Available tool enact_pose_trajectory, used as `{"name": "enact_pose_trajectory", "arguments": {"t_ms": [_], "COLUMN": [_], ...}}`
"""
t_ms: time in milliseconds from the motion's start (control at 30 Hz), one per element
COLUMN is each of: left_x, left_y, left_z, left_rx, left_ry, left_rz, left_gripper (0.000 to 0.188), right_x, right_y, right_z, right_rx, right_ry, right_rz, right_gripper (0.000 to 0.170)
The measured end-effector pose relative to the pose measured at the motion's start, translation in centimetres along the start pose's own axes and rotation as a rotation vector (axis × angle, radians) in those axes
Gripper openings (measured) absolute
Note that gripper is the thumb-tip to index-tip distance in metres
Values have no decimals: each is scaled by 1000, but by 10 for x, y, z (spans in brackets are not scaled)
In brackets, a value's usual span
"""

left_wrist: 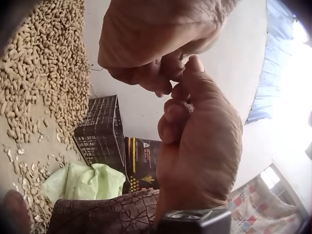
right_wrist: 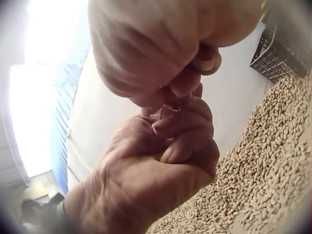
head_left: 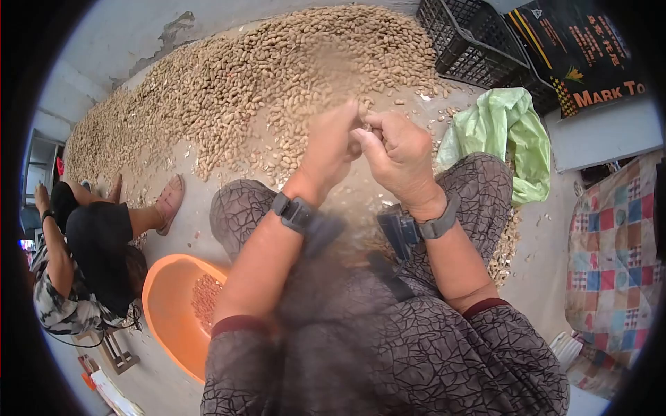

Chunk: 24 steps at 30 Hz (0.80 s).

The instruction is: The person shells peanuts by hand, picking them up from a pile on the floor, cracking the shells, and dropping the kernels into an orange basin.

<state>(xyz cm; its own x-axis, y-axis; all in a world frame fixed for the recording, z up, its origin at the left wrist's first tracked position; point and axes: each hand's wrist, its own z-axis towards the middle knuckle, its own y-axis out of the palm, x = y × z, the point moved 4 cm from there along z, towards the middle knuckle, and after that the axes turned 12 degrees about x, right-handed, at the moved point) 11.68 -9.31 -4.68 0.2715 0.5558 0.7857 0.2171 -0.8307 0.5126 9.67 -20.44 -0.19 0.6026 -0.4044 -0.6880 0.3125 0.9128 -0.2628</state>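
Pinching between curled fingertips: left hand [head_left: 329, 149] and right hand [head_left: 402, 152], brought together, a small reddish piece [right_wrist: 170, 105] in their grip, mostly hidden. Peanuts [head_left: 263, 76], one large heap, floor, along the wall [head_left: 149, 35]. Black crate [head_left: 483, 57], right of heap. Green sack [head_left: 480, 125], near right knee [head_left: 482, 179]. Orange basin [head_left: 165, 288], lower left, holding reddish kernels [head_left: 206, 298].
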Motion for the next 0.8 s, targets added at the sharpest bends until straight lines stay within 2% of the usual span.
{"name": "enact_pose_trajectory", "arguments": {"t_ms": [100, 133, 167, 200, 267, 300, 333, 367, 400, 433, 500, 567, 633, 700, 733, 767, 800], "left_x": [2, 1, 0, 1, 2, 4, 5, 7, 9, 9, 5, 10, 16, 21, 24, 22, 20], "left_y": [1, -1, -2, -1, -4, -1, 1, 3, 4, 4, -2, -5, -9, -11, -9, -11, -9], "left_z": [-3, -2, 1, 1, 4, 2, 0, -1, -3, -4, 0, 3, 3, 2, -2, -3, -4], "left_rx": [-44, -43, -123, -202, -237, -272, -272, -246, -219, -218, -66, 2, 66, 42, -20, -25, -109], "left_ry": [-48, -47, -22, 3, 37, 69, 68, 139, 209, 206, 21, 18, 15, -17, -2, -11, 16], "left_rz": [13, 10, 42, 74, 134, 198, 196, 290, 384, 383, 253, 297, 342, 243, 204, 205, 223], "left_gripper": [26, 26, 25, 24, 21, 18, 18, 16, 14, 14, 18, 20, 22, 25, 24, 24, 23], "right_x": [-2, 7, 15, 14, 16, 15, 17, 19, 19, 21, 22, 22, 23, 25, 26, 27, 30], "right_y": [2, 3, 4, 2, -5, -5, -5, -5, -7, -8, -14, -25, -37, -38, -41, -42, -42], "right_z": [-3, -5, -8, -6, -1, -1, -1, -2, -2, -2, 2, 8, 13, 8, 4, 2, 4], "right_rx": [6, 30, 54, 52, 50, 49, 66, 83, 82, 64, 47, 53, -5, -529, -569, -565, -480], "right_ry": [-84, 113, 312, 310, 361, 361, 448, 534, 535, 562, 589, 703, 715, 745, 796, 805, 827], "right_rz": [-17, 107, 230, 229, 123, 121, 202, 283, 281, 275, 268, 292, 264, 91, 43, 38, 88], "right_gripper": [7, 8, 8, 8, 8, 8, 8, 9, 9, 9, 11, 10, 16, 25, 35, 35, 39]}}
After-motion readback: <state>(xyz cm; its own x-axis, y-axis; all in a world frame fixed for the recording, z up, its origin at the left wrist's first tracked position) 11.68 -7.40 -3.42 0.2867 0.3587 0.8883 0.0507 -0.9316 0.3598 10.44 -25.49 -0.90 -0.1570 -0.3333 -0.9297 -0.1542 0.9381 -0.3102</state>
